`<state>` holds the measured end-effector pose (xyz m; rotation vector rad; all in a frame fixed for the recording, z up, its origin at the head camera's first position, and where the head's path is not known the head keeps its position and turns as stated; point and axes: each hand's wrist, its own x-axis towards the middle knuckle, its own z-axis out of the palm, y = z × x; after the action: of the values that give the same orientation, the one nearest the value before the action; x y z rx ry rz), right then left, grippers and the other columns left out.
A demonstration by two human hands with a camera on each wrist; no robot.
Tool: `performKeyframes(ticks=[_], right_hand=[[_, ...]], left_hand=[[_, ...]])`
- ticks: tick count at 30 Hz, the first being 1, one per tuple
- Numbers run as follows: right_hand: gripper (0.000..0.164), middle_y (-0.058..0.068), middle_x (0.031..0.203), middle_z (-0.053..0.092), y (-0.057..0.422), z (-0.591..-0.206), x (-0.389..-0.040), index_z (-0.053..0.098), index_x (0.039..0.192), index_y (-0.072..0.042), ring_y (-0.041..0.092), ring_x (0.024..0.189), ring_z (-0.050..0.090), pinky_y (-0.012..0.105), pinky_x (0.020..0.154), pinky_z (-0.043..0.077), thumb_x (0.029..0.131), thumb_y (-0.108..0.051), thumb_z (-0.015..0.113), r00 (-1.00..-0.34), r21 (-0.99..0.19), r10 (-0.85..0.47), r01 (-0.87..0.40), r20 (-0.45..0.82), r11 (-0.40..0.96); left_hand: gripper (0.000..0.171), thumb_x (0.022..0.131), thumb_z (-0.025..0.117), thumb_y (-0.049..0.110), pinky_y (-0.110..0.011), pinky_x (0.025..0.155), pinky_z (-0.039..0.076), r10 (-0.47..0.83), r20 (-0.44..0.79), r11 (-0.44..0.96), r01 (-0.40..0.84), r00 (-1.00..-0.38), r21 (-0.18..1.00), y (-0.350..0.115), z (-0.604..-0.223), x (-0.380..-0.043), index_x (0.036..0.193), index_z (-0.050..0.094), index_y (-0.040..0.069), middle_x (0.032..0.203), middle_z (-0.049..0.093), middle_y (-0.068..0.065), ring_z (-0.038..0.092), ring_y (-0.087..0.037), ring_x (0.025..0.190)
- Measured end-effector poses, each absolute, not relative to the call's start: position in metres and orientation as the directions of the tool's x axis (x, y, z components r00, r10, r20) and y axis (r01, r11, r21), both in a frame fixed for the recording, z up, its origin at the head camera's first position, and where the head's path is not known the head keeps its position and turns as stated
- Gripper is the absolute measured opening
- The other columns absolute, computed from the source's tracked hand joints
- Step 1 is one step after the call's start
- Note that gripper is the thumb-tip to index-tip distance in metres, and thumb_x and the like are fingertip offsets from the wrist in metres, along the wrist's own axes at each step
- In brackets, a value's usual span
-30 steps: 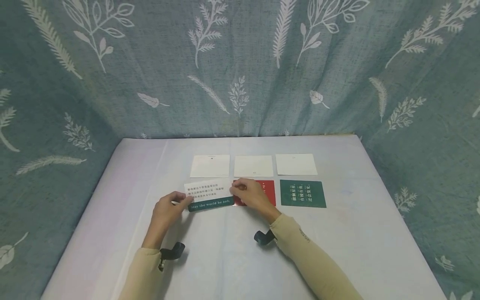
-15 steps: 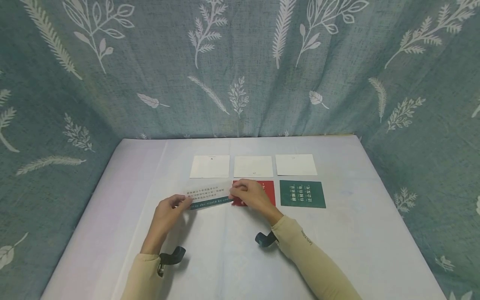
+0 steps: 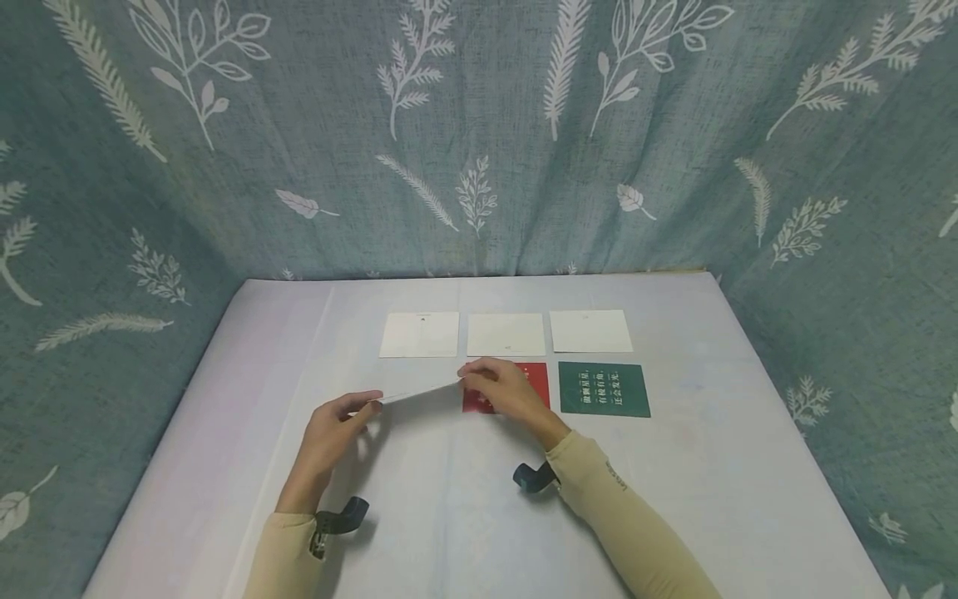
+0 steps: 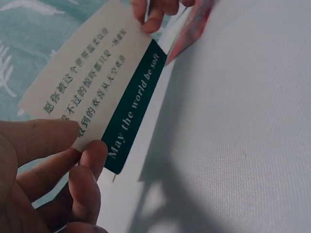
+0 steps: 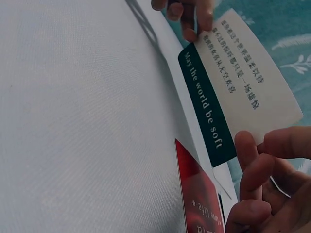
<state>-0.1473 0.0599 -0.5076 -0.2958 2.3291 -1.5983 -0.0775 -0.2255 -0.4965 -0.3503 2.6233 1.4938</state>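
A white card (image 4: 92, 68) with a dark green strip reading "May the world be soft" is held up off the table by both hands. My left hand (image 3: 333, 437) pinches its left end between thumb and fingers. At the other end, the right hand (image 3: 512, 393) pinches the card's right edge. The head view shows the card almost edge-on, as a thin pale line; both wrist views show its printed face. Partly under the right hand lies a red card (image 3: 533, 378) with white print. To the right of that lies a green card (image 3: 604, 388) with white writing.
Three white cards lie in a row farther back: a left one (image 3: 419, 334), a middle one (image 3: 506, 334) and a right one (image 3: 591, 331). The pale tabletop (image 3: 449, 516) meets a green leaf-patterned curtain (image 3: 479, 125) at the back and sides.
The held card has tipped from showing its printed face to nearly edge-on in the head view. Both hands keep their pinch and have barely shifted.
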Motion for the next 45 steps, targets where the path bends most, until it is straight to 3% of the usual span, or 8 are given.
performKeyframes(ticks=[9, 15, 20, 25, 29, 34, 40, 45], right_hand=[[0.026, 0.008, 0.1, 0.072, 0.063, -0.507, -0.147, 0.076, 0.113, -0.024, 0.03, 0.092, 0.064, 0.036, 0.075, 0.051, 0.1, -0.04, 0.061, -0.935, -0.941, -0.327, 0.02, -0.138, 0.339], [0.03, 0.001, 0.102, 0.073, 0.062, -0.505, -0.146, 0.075, 0.115, -0.018, 0.03, 0.087, 0.068, 0.04, 0.076, 0.056, 0.096, -0.04, 0.068, -0.93, -0.95, -0.334, 0.046, -0.153, 0.308], [0.026, -0.003, 0.101, 0.072, 0.06, -0.506, -0.143, 0.076, 0.114, -0.018, 0.02, 0.087, 0.066, 0.033, 0.077, 0.052, 0.094, -0.035, 0.072, -0.938, -0.93, -0.328, -0.018, -0.111, 0.367], [0.022, -0.003, 0.104, 0.072, 0.057, -0.506, -0.139, 0.075, 0.114, -0.019, 0.015, 0.093, 0.064, 0.033, 0.08, 0.051, 0.094, -0.027, 0.071, -0.946, -0.907, -0.317, -0.069, -0.074, 0.416], [0.026, -0.002, 0.106, 0.073, 0.056, -0.506, -0.138, 0.073, 0.119, -0.019, 0.015, 0.093, 0.064, 0.034, 0.079, 0.052, 0.094, -0.025, 0.071, -0.952, -0.898, -0.304, -0.092, -0.047, 0.429], [0.029, -0.002, 0.104, 0.074, 0.052, -0.508, -0.134, 0.071, 0.121, -0.019, 0.016, 0.088, 0.063, 0.032, 0.076, 0.052, 0.092, -0.021, 0.073, -0.961, -0.909, -0.277, -0.12, 0.005, 0.399], [0.025, -0.004, 0.097, 0.075, 0.045, -0.512, -0.133, 0.07, 0.114, -0.015, 0.011, 0.084, 0.066, 0.027, 0.071, 0.053, 0.09, -0.014, 0.077, -0.974, -0.925, -0.212, -0.155, 0.084, 0.346], [0.019, -0.006, 0.093, 0.075, 0.04, -0.513, -0.132, 0.072, 0.106, -0.017, 0.011, 0.073, 0.064, 0.026, 0.065, 0.051, 0.088, -0.015, 0.08, -0.975, -0.919, -0.178, -0.186, 0.13, 0.348]], left_hand=[[0.033, 0.101, 0.061, 0.025, -0.031, 0.081, 0.041, -0.125, -0.231, 0.408, -0.262, -0.965, 0.874, -0.23, -0.497, -0.073, 0.131, 0.069, 0.013, 0.121, 0.065, -0.008, 0.054, -0.021, 0.102], [0.032, 0.102, 0.058, 0.022, -0.034, 0.085, 0.04, -0.135, -0.234, 0.405, -0.269, -0.963, 0.874, -0.229, -0.495, -0.071, 0.13, 0.07, 0.01, 0.117, 0.067, -0.008, 0.056, -0.023, 0.101], [0.033, 0.099, 0.06, 0.026, -0.034, 0.079, 0.04, -0.154, -0.203, 0.478, -0.253, -0.967, 0.841, -0.226, -0.494, -0.069, 0.127, 0.072, 0.012, 0.117, 0.068, -0.009, 0.055, -0.023, 0.097], [0.039, 0.096, 0.068, 0.041, -0.034, 0.072, 0.048, -0.157, -0.141, 0.565, -0.206, -0.978, 0.799, -0.224, -0.498, -0.067, 0.126, 0.072, 0.016, 0.121, 0.07, -0.006, 0.063, -0.021, 0.09], [0.035, 0.094, 0.073, 0.037, -0.032, 0.065, 0.049, -0.178, -0.052, 0.622, -0.154, -0.983, 0.768, -0.22, -0.502, -0.067, 0.122, 0.073, 0.016, 0.111, 0.072, -0.006, 0.064, -0.021, 0.083], [0.035, 0.092, 0.075, 0.028, -0.033, 0.067, 0.047, -0.203, 0.042, 0.679, -0.11, -0.978, 0.726, -0.216, -0.504, -0.068, 0.124, 0.07, 0.016, 0.105, 0.073, -0.008, 0.065, -0.023, 0.083], [0.043, 0.089, 0.078, 0.029, -0.033, 0.065, 0.045, -0.289, 0.053, 0.662, -0.159, -0.956, 0.733, -0.215, -0.504, -0.071, 0.126, 0.062, 0.014, 0.1, 0.076, -0.008, 0.066, -0.023, 0.08], [0.04, 0.088, 0.079, 0.036, -0.032, 0.065, 0.043, -0.365, 0.049, 0.643, -0.214, -0.93, 0.736, -0.217, -0.505, -0.074, 0.119, 0.067, 0.013, 0.1, 0.077, -0.007, 0.066, -0.023, 0.082]])
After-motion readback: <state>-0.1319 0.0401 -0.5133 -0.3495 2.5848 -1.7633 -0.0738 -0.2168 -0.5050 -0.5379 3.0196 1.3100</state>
